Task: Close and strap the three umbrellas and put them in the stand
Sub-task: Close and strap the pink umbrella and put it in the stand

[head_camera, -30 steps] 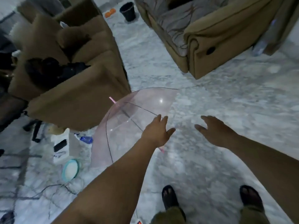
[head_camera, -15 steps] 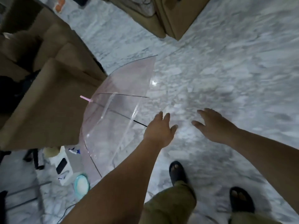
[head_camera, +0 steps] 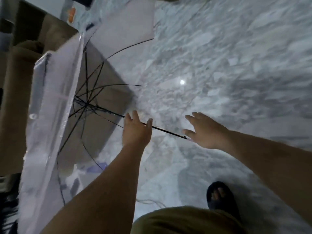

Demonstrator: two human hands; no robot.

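An open umbrella [head_camera: 55, 125] lies on its side, its canopy a clear, pink-tinted plastic film, glossy and creased where it catches the light; its ribs and shaft [head_camera: 114, 114] look like thin dark metal, smooth and matt; the floor [head_camera: 236, 65] is polished grey-white marble, veined, mirroring a bright lamp spot; the sofa [head_camera: 15, 102] beside it wears a brown, matt, soft-napped cloth; a dark slipper [head_camera: 222, 198] looks rubbery and dull.

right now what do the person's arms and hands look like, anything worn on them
Both arms are bare as far as the view shows: no sleeves, gloves, watch or rings visible on the left hand or right hand. Blur hides fine detail. Lower down, olive trousers and a dark open-toed sandal.
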